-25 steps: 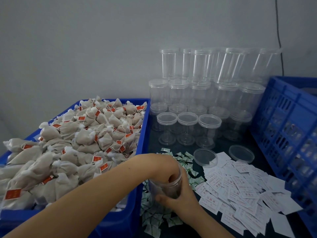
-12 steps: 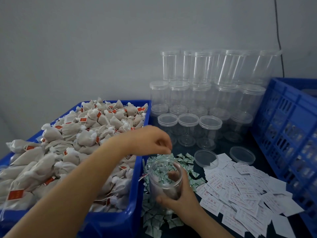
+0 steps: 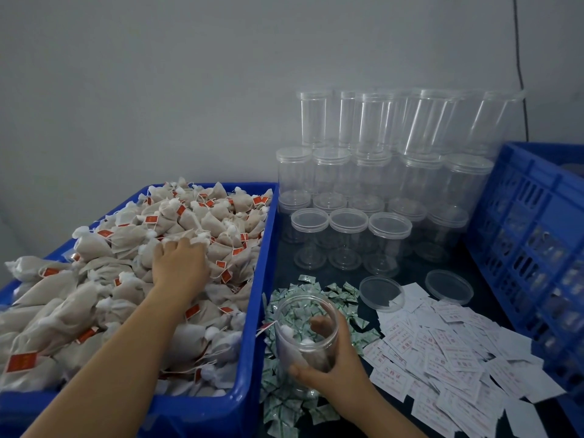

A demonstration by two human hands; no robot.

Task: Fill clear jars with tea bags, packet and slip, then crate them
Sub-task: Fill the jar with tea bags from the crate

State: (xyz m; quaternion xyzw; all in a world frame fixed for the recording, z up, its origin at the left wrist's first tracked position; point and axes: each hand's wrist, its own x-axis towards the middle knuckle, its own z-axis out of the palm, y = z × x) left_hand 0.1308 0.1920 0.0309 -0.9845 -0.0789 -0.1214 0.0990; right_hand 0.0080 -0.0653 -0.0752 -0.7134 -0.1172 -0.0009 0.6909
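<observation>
Two hands are busy at a dark table. The right hand (image 3: 331,358) wraps its fingers and thumb around an open clear jar (image 3: 305,330) and tips it a little toward the person. I think it is held that way so the mouth is easy to drop things into. A few tea bags already lie at the bottom of it, and one red tag hangs over its rim.

The left hand (image 3: 180,263) reaches into the big blue tub (image 3: 252,311) and lies on top of the heap of tea bags (image 3: 126,279). Its fingers bend down into the pile, but I cannot tell if they have caught a bag yet.

The tea bags are soft, lumpy cloth pouches, pale brown, tied with white string and small red tags. Just under the jar sits a pile of little green-and-white packets (image 3: 284,390), shiny and crinkly. Beside them, flat white paper slips (image 3: 442,352) lie spread out, close enough to grab next. Two round lids (image 3: 382,294) rest near the slips. Empty jars (image 3: 363,191) with lids on are stacked at the back like towers. A blue crate (image 3: 531,248) with holes in its side waits on the right for the filled jars.
</observation>
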